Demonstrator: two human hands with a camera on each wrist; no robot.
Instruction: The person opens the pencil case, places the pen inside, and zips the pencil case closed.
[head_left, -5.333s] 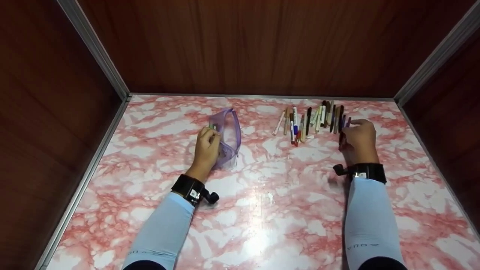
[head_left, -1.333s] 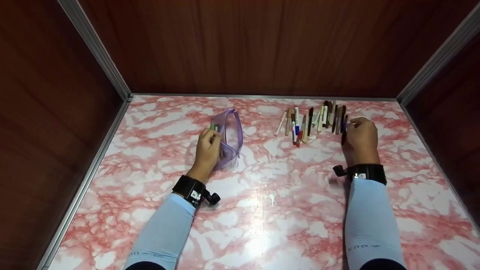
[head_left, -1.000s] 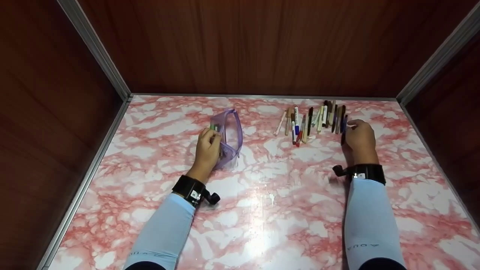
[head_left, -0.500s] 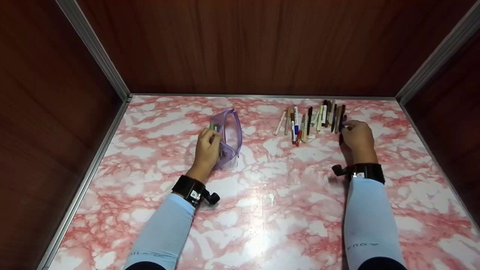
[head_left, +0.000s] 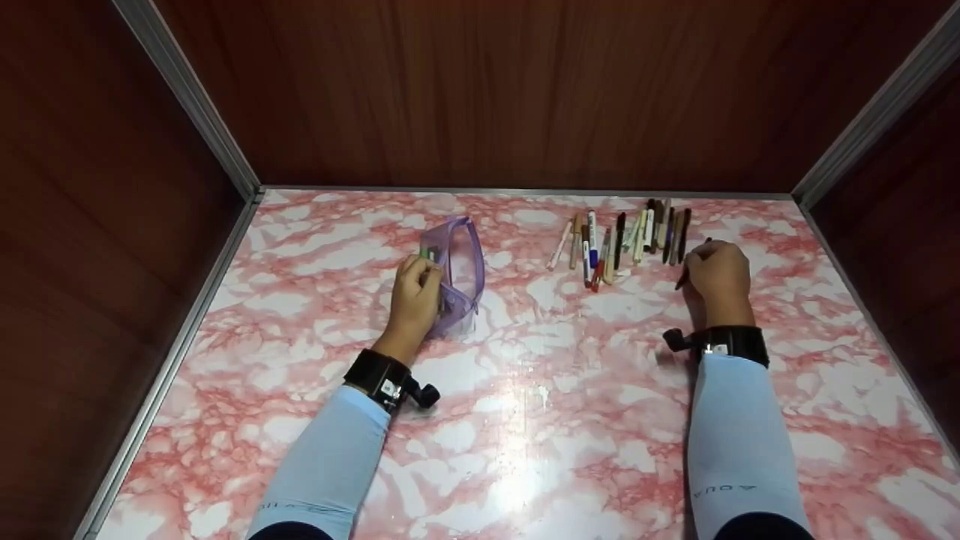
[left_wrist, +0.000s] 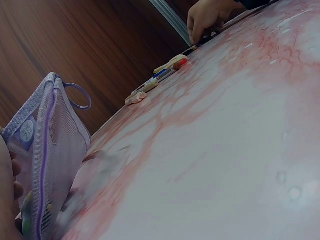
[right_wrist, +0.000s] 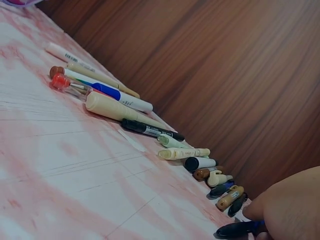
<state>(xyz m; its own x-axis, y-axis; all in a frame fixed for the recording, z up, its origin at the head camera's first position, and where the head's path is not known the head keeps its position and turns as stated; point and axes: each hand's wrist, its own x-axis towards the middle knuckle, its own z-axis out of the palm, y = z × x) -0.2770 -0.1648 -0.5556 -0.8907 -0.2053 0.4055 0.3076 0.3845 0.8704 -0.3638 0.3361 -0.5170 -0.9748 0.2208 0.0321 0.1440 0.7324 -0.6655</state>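
Note:
My left hand (head_left: 416, 292) pinches the near side of a translucent purple mesh zip pouch (head_left: 478, 259), whose mouth gapes toward the right. Something green and dark shows inside, by my fingers in the head view. My right hand (head_left: 720, 274) has its fingers round a dark pen (head_left: 681, 283) at the right end of a row of pens. In the right wrist view this pen (right_wrist: 235, 230) has a black end and a blue part at the fingers; the hand covers the rest. Just left of it lie a black-ended pen (head_left: 683, 236) and a brown marker (right_wrist: 231, 198).
The row goes on leftward along the back: a white marker with a blue cap (head_left: 592, 240), a red-capped pen (head_left: 598, 277), a black marker (head_left: 619, 240) and several beige and brown ones. A dark wood wall (head_left: 510, 97) rises behind the red-and-white marbled table (head_left: 525, 420).
The pen at the row's right end now tilts in my right hand, away from the others; before, it lay beside them. My left hand and the pouch have hardly moved.

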